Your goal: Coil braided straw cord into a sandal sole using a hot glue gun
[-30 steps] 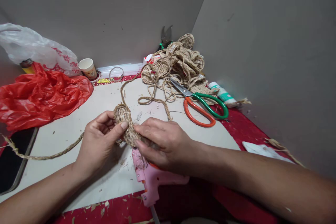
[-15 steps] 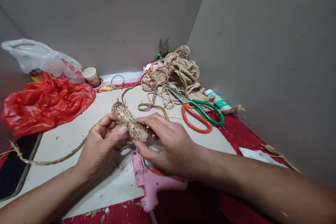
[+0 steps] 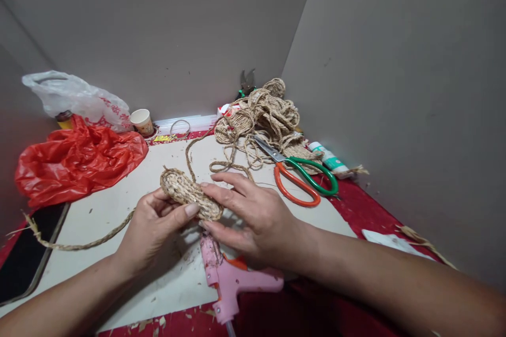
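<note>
A small oval coil of braided straw rope (image 3: 190, 194) is held tilted above the white board. My left hand (image 3: 158, 226) pinches its left and lower side, thumb on the front face. At the coil's right end, my right hand (image 3: 253, 216) has its fingers and thumb around the edge. A loose tail of rope (image 3: 87, 245) sticks out to the left behind my left wrist, with a frayed end. Just below the coil's right end lies a pink hot glue gun (image 3: 229, 281), its nozzle close to my right thumb.
Scissors (image 3: 294, 174) with green and orange handles lie beside a heap of braided rope (image 3: 272, 116). A red plastic bag (image 3: 79, 163), paper cup (image 3: 142, 122) and phone (image 3: 35, 253) are on the left. Pliers (image 3: 247, 83) stand at the back; grey partitions (image 3: 395, 89) enclose the table.
The coil has turned slightly, showing more of its front face. Both hands keep hold of it and have shifted only a little. The whole view has moved slightly.
</note>
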The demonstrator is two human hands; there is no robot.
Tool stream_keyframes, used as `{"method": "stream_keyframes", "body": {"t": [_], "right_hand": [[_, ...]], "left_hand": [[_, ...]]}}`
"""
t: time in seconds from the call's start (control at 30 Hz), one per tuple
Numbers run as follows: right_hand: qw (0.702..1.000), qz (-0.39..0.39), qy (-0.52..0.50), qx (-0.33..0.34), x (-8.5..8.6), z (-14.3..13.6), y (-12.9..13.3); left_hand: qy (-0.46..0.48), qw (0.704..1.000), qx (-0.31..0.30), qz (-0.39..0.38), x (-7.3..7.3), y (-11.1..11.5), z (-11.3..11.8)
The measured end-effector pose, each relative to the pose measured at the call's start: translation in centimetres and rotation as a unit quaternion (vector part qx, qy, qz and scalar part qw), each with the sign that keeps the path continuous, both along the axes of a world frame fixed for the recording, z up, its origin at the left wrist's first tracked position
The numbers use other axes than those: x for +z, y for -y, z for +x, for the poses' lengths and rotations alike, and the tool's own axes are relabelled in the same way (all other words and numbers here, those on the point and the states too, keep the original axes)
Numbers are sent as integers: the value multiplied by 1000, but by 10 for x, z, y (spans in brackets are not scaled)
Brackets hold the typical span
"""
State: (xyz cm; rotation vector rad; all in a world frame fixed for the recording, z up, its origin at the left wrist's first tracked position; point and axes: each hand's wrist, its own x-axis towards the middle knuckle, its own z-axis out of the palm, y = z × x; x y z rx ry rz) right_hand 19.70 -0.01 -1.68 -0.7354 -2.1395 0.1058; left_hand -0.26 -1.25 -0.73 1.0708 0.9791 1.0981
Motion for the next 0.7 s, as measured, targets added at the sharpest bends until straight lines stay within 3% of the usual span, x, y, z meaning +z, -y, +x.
{"method": "stream_keyframes", "body": {"t": [0.4,0.57,0.7], "right_hand": [[998,-35,-32,47,7,3,0],[999,5,-28,23,3,5,-2],[997,58,48,10,-2,8,-3]], "left_hand": [[2,1000,-1,-12,3,0,-1],[25,999,7,-32,7,-4,-1],[43,997,0,-63,8,-6,0]]}}
